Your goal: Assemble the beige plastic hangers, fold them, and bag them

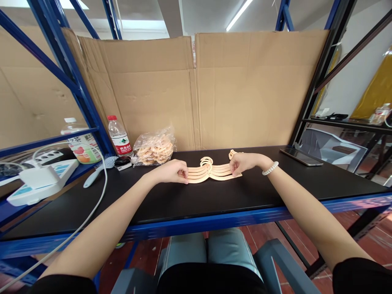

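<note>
A peach-coloured piece of knotted cord (pixel 209 171) lies across the black tabletop (pixel 196 200) in front of me. It has several parallel strands on each side and round loops at its middle. My left hand (pixel 176 171) pinches the left ends of the strands. My right hand (pixel 241 163) has its fingers closed on the right side, with one strand end sticking out below. A small peach loop (pixel 232 154) shows just behind the right hand; whether it joins the same piece I cannot tell.
Back left stand a clear bag of peach pieces (pixel 154 149), a red-capped bottle (pixel 120 136), a hairbrush (pixel 99 171) and a power strip (pixel 43 183) with a white cable. A phone (pixel 301 157) lies at the right. Cardboard (pixel 260 90) walls the back.
</note>
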A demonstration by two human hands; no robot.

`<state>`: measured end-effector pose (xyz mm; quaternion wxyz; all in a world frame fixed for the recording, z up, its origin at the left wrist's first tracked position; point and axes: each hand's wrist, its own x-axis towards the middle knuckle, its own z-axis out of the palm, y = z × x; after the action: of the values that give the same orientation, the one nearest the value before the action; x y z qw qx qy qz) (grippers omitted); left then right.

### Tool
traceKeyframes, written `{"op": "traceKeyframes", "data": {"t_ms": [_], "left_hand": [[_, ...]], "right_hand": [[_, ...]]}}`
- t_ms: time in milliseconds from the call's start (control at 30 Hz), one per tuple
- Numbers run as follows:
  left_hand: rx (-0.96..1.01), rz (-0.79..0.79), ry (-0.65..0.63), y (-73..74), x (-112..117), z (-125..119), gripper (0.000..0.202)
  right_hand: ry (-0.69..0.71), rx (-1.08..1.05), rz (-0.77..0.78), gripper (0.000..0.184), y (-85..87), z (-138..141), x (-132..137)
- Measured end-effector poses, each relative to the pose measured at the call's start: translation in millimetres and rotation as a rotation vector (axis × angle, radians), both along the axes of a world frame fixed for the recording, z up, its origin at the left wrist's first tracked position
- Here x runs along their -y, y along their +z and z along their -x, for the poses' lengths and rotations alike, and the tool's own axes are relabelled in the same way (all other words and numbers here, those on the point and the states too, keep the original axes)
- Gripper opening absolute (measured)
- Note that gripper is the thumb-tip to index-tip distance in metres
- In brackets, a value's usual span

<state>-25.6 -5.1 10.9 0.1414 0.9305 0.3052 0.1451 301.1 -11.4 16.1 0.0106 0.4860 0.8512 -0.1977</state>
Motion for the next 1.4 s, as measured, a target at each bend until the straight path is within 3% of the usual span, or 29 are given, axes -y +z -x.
{"op": "traceKeyframes", "data": {"t_ms": [267,500,1067,1267,1333,1400], "left_hand": [[-0.011,0.006,0.041,-3.2,-2.4,0.2,0.015],[-0.024,-0.079,0.137,-14.8,-11.7,0.9,0.015],[-0.133,-0.282,0.279,-28.7,-20.4,-3.2,0.015],[-0.146,-0.299,0.305,-27.5,-17.6,-2.3,0.016],[-0.139,-0.324,0.307,-27.1,-16.2,-2.5,0.017],[-0.126,-0.352,0.295,-26.9,-14.7,-3.0,0.016]], "right_hand": [[-0.065,-0.013,-0.069,0.016,-8.6,-3.5,-10.0],[-0.094,-0.029,-0.063,0.009,-7.3,-1.7,-8.0],[-0.138,0.007,-0.243,0.008,-17.5,-2.4,-19.6],[-0.097,-0.181,-0.212,0.013,-9.3,-20.8,-28.0],[-0.173,-0.262,-0.320,0.014,-5.5,-34.7,-34.7],[-0.316,-0.268,-0.525,0.012,-4.4,-49.9,-43.1]]}}
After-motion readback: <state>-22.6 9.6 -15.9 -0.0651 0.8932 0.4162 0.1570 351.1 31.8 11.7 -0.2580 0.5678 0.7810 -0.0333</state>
